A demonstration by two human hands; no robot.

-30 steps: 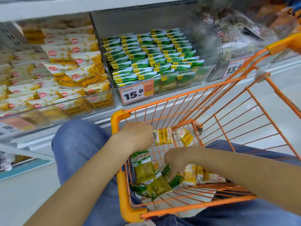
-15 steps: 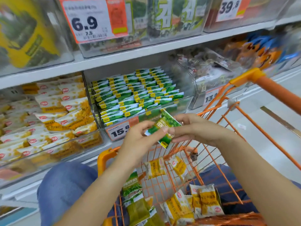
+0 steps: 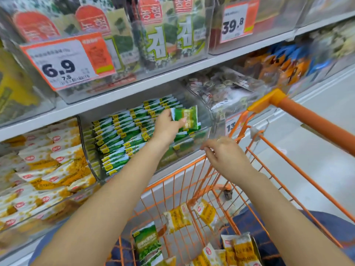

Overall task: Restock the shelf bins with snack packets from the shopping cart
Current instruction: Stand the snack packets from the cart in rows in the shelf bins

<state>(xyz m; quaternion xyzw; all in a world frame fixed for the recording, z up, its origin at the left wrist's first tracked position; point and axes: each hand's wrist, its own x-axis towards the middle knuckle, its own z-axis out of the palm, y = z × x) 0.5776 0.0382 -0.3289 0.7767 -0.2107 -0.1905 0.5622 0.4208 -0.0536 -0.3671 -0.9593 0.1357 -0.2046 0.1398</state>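
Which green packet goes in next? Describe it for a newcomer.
Find the clear bin of green packets under the 6.9 price tag. Over its right end, the left hand pinches one green packet, alone lifted above the shingled rows.

This is a shop aisle. Shelves (image 3: 123, 96) carry clear bins (image 3: 192, 148) packed with snack packets (image 3: 119, 135), orange price tags (image 3: 65, 62) hang on the bin fronts, and an orange wire shopping cart (image 3: 299, 120) stands alongside.
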